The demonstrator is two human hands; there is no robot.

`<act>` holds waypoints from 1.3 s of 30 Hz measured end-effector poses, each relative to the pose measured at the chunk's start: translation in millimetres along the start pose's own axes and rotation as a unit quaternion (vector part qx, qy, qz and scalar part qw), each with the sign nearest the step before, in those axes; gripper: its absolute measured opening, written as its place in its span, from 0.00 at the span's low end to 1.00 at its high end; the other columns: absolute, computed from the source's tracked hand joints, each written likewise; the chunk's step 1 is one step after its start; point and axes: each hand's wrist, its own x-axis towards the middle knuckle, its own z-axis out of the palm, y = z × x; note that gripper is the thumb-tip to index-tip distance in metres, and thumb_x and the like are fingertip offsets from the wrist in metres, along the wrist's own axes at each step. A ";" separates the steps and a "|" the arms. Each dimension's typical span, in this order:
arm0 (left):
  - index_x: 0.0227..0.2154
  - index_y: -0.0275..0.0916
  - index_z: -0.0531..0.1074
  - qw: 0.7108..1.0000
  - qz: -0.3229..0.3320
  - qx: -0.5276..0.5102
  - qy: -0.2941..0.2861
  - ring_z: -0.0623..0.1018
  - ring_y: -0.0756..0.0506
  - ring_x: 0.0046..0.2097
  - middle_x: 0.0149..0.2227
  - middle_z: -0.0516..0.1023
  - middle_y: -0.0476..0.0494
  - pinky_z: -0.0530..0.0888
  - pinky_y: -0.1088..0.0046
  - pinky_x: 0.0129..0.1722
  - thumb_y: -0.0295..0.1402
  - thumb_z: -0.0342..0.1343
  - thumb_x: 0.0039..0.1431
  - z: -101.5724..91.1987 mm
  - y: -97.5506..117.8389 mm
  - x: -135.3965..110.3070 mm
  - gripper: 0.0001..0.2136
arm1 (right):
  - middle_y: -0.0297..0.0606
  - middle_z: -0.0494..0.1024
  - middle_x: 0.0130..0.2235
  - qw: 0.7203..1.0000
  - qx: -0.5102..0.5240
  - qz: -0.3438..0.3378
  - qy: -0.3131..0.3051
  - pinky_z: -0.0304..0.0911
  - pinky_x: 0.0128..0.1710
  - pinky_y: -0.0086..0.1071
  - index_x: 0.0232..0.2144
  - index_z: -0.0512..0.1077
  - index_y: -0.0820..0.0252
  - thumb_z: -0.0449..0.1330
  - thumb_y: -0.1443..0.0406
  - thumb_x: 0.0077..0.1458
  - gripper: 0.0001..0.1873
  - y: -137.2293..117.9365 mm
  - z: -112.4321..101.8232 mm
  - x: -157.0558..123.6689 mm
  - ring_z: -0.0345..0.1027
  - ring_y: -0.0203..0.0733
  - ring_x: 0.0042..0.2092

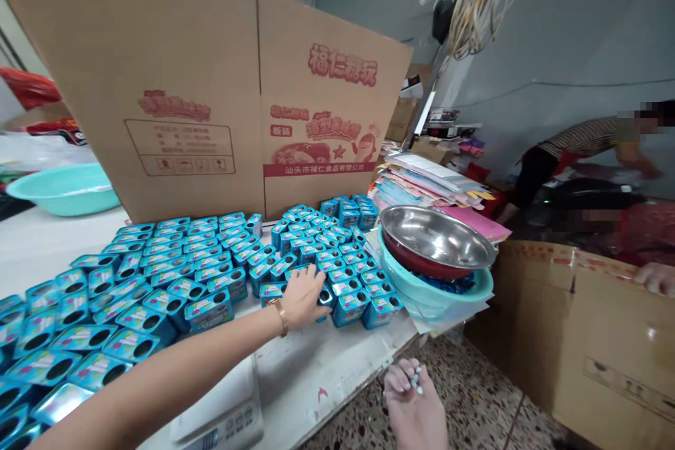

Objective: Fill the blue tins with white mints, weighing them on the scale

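Many small blue tins [215, 306], each with a dark round hole in its top, stand in rows on the white table. My left hand [301, 299], wearing a gold band at the wrist, reaches in among them. Its fingers and thumb are around the top of one blue tin [325, 295], partly hidden under the palm. Past the table's front edge, my right hand [414, 394] is palm up with curled fingers. It holds several small pale pieces [416, 380] that look like candies; their exact kind cannot be made out.
A white digital scale [237, 408] sits at the front edge. Behind the tins stands a tall cardboard box [195, 49]. To the right, a steel bowl [437, 239] rests in a turquoise basin [422, 302], before stacked papers [422, 183]. Another carton [527, 323] and a bending person [585, 140] are farther right.
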 end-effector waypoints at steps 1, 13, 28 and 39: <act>0.44 0.39 0.65 1.000 0.000 0.001 -0.003 0.70 0.36 0.48 0.46 0.66 0.37 0.66 0.56 0.47 0.48 0.59 0.46 -0.8 -0.9 0.2 0.25 | 0.25 0.61 0.23 1.000 0.004 0.001 0.004 0.55 0.20 0.23 0.28 0.60 0.58 0.59 0.70 0.48 0.09 -1.9 -0.1 0.1 0.54 0.28 0.21; 0.32 0.39 0.69 0.999 0.017 0.014 -0.036 0.71 0.41 0.41 0.37 0.69 0.41 0.68 0.65 0.39 0.44 0.53 0.54 -29.9 -48.1 -23.3 0.13 | 0.26 0.62 0.23 0.999 0.026 0.007 0.027 0.55 0.20 0.23 0.27 0.62 0.58 0.59 0.70 0.49 0.07 -3.1 -7.3 -1.0 0.55 0.29 0.21; 0.32 0.38 0.75 0.989 0.031 0.068 -0.127 0.67 0.31 0.49 0.43 0.72 0.32 0.59 0.52 0.48 0.38 0.68 0.31 -8.6 -26.8 30.3 0.20 | 0.25 0.60 0.24 0.999 -0.035 -0.007 -0.007 0.55 0.21 0.22 0.29 0.60 0.58 0.62 0.69 0.46 0.12 -0.3 -7.1 1.4 0.54 0.27 0.22; 0.45 0.38 0.67 0.997 0.067 0.010 -0.033 0.65 0.36 0.50 0.47 0.68 0.36 0.63 0.60 0.47 0.45 0.57 0.53 -24.8 24.9 19.4 0.21 | 0.25 0.61 0.24 1.000 0.000 -0.018 0.002 0.54 0.20 0.22 0.28 0.59 0.59 0.60 0.71 0.47 0.11 -9.1 -4.5 -3.8 0.54 0.27 0.22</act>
